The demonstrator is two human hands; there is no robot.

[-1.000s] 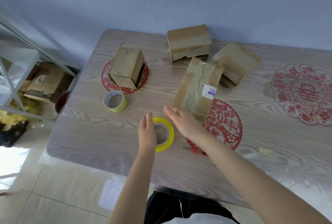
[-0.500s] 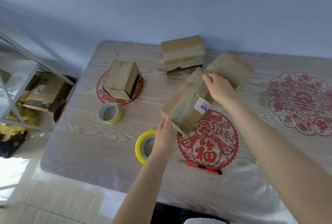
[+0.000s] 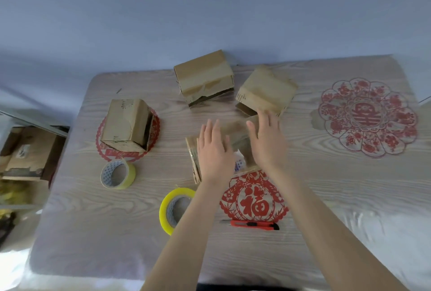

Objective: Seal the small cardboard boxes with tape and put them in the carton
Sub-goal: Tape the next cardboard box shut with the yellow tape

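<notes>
1. The carton (image 3: 31, 150) is sitting far to the left of the left hand, beyond the table (image 3: 93, 232) edge and below it.
2. A small cardboard box (image 3: 126, 125) is standing well left of the left hand on a red paper-cut, its open end facing right.
3. A pale tape roll (image 3: 117, 174) is lying left of the left wrist, just in front of that box.
4. A bright yellow tape roll (image 3: 168, 209) is lying just left of the left forearm, which is covering its right edge.
5. A second box (image 3: 204, 77) is sitting beyond the left hand's fingertips, near the wall.
6. The left hand (image 3: 214, 150) is reaching forward palm down, fingers straight and together, lying flat over the left half of the nearest box (image 3: 236, 133).
7. That box is lying on the table under both palms, its corrugated left end showing beside the left hand; motion blur is hiding how firmly the hands are pressing.
8. A red utility knife (image 3: 254, 224) is lying between the two forearms.
9. The right hand (image 3: 265, 143) is stretching out palm down, fingers straight and slightly spread, gripping nothing, over the box's right half.
10. A fourth box (image 3: 265, 91) is sitting just beyond the right fingertips.
11. A large red floral paper-cut (image 3: 366, 117) is lying well right of the right hand.
</notes>
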